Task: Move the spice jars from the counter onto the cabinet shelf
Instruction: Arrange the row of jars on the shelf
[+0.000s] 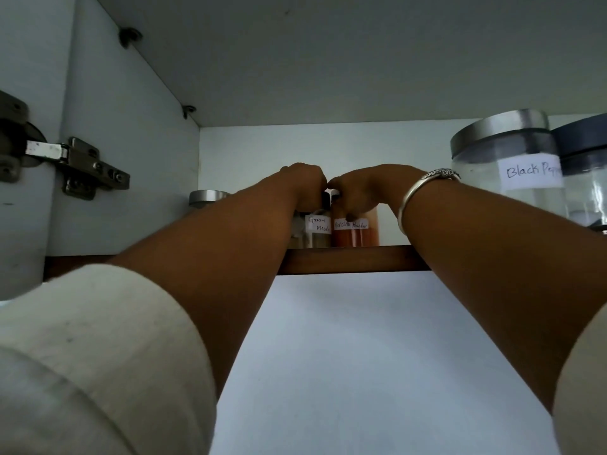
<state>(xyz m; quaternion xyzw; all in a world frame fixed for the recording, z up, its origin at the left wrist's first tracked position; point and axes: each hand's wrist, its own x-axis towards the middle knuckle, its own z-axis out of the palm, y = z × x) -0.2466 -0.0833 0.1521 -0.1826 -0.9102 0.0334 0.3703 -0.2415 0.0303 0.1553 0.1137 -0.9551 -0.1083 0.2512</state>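
Two small spice jars stand side by side near the front edge of the cabinet shelf (354, 259). The left one, the Garam Masala jar (314, 234), holds a pale powder; my left hand (305, 185) is closed over its top. Touching it on the right is the Red Chilli Powder jar (356, 236) with orange-red powder, and my right hand (364, 188) grips its top. Both lids are hidden under my fingers. A silver bangle sits on my right wrist.
A large glass jar labelled Black Pepper (507, 162) with a metal lid stands at the right, with a dark-lidded jar (588, 165) beside it. Another metal-lidded jar (207, 198) peeks out behind my left forearm. A door hinge (78, 167) is on the left wall.
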